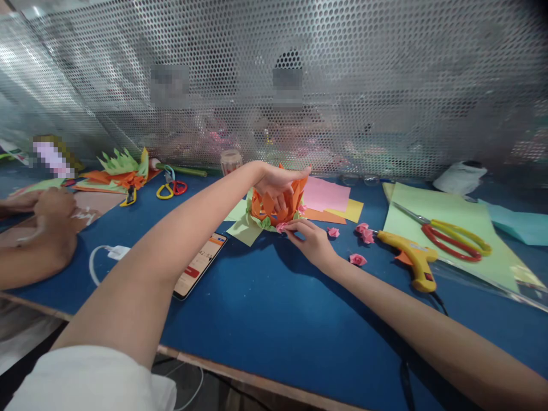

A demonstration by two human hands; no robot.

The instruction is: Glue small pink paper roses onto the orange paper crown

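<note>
An orange paper crown (295, 200) with green paper leaves (266, 222) around its lower edge stands on the blue table. My left hand (280, 185) reaches down into it from above, thumb stretched out to the right and fingers apart; the crown partly hides the fingertips. At the crown's front lower edge, my right hand (311, 241) pinches a small pink paper rose (281, 227) against the green leaves. Loose pink roses lie to the right: one near my fingers (333, 232), one by the glue gun's tip (365, 233) and one closer to me (358, 260).
A yellow glue gun (409, 254) and red-yellow scissors (454, 237) lie at right near green paper sheets (398, 211). Pink paper (327, 194) is behind the crown. A phone (201, 265) lies under my left forearm. A co-worker's hands (53, 211) rest far left. Perforated metal backs the table.
</note>
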